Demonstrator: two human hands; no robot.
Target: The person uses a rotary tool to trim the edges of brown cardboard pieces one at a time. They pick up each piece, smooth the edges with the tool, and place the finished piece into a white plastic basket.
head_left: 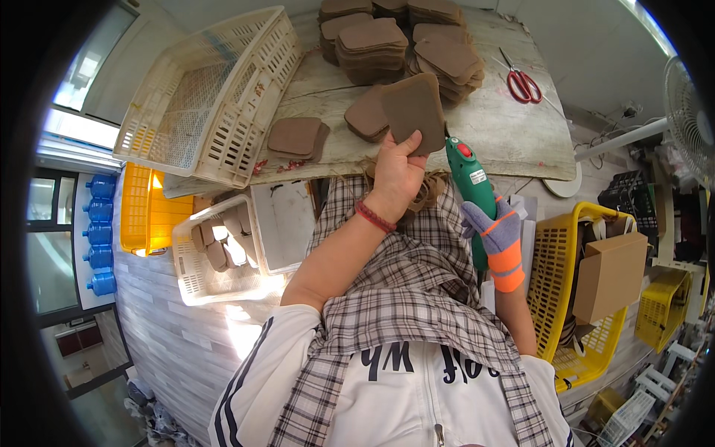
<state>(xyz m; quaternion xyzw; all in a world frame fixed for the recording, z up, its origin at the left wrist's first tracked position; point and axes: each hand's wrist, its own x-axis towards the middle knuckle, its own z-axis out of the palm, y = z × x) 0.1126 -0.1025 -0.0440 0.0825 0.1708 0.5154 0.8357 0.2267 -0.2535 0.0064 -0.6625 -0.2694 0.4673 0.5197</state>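
Observation:
My bare left hand (398,175), a red bracelet at its wrist, pinches the lower edge of a flat brown panel (414,112) with rounded corners. In my right hand (497,242), which wears a grey and orange glove, is a green hand-held power tool (469,177) with a red button. The tool's thin dark tip points up beside the panel's right edge; whether they touch I cannot tell. Behind the panel a low pile of brown pieces (363,115) lies on the worn table (320,97). Another small pile (295,138) sits to the left, near the front edge.
Taller stacks of brown pieces (371,51) stand at the table's far side. Red-handled scissors (523,87) lie at the right. A cream plastic crate (257,112) leans at the left. A yellow basket (551,298) with a cardboard box (614,276) stands on my right, below a fan (687,100).

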